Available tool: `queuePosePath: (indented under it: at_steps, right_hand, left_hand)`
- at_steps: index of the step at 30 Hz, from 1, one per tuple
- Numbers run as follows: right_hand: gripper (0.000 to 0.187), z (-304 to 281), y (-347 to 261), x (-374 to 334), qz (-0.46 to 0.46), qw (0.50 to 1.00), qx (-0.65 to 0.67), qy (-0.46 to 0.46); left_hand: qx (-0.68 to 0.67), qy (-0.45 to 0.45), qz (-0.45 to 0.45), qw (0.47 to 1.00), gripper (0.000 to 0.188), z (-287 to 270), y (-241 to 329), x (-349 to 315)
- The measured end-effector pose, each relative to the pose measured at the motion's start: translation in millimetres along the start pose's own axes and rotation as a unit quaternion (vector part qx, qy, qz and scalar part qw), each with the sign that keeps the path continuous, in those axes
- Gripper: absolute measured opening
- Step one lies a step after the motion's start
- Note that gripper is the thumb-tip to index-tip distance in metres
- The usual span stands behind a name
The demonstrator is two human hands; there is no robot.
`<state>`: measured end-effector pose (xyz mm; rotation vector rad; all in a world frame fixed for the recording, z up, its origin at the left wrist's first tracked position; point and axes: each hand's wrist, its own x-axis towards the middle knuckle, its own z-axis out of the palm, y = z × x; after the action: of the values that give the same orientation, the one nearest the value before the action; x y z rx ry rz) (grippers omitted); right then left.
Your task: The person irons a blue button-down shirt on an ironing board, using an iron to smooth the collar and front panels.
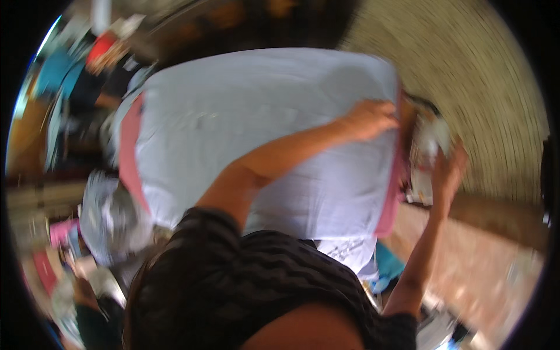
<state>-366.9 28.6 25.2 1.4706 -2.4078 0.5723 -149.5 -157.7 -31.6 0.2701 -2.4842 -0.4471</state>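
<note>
A pale blue-white cloth [233, 122] is spread over a broad padded surface, with a pink cover [131, 143] showing at its left and right sides. My left hand [370, 119] reaches across to the cloth's right edge. Its fingers look curled in, but blur hides whether cloth is between them. Off the right side, my right hand [449, 175] is raised beside a whitish, partly see-through object [433, 137], perhaps a bottle. Motion smears the fingers, so whether they grip it is unclear.
Left of the padded surface lies a grey plastic bag [111, 219] with clutter near it. A person [99, 67] is at the upper left; another person's dark sleeve [99, 321] shows lower left. A brown board-like surface [472, 256] is at the right, below a ridged tan floor [461, 76].
</note>
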Motion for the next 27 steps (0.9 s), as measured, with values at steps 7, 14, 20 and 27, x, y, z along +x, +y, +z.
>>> queuePosePath:
  at_steps: [7, 14, 20, 27]
  right_hand:
    - [0.053, 31.0, -79.5, -97.5, -0.118, 0.98, 0.153, -0.041]
    - [0.062, 41.8, -97.5, -110.8, -0.123, 0.987, 0.091, -0.043]
    - [0.063, 41.8, -89.8, -114.7, -0.055, 0.977, 0.193, -0.074]
    - [0.065, 29.7, -87.6, -153.9, -0.028, 0.981, 0.186, -0.056]
  left_hand:
    - [0.044, 0.082, -0.153, 0.984, 0.032, -83.2, 45.2, -150.3]
    - [0.315, 0.171, -0.452, 0.817, 0.039, -202.5, 79.3, -336.3]
    - [0.429, 0.202, -0.651, 0.593, 0.05, -240.7, 93.2, -437.9]
    - [0.371, 0.217, -0.691, 0.581, 0.057, -263.5, 72.2, -462.9]
